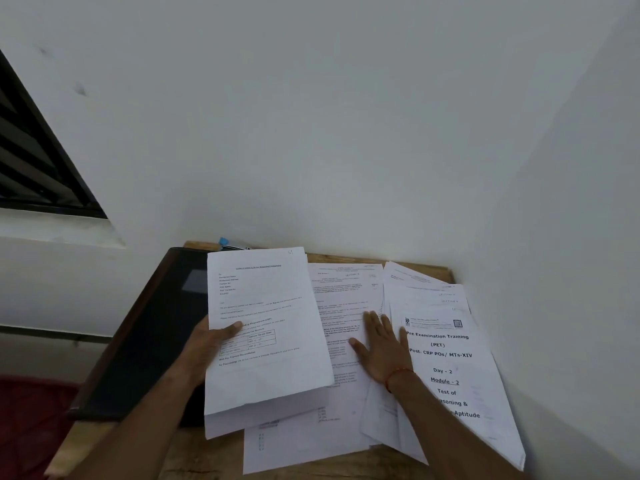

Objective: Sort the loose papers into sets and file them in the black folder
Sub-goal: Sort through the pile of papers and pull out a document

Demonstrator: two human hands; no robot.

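My left hand [204, 348] grips a stack of printed sheets [263, 299] by its left edge, thumb on top, holding it lifted over the table. Under and left of that stack lies the black folder [145, 341], flat and shut. My right hand [381, 344] rests flat with fingers spread on loose papers [343, 299] in the middle of the table. To the right lies a fanned pile topped by a sheet headed "Pre Examination Training" [446, 368]. More sheets [294, 445] stick out at the table's front.
The small wooden table [346, 258] stands in a corner of white walls, behind it and to the right. A blue-capped pen [225, 242] lies at the back edge. A dark window [31, 157] is at the left, a red surface [27, 420] below left.
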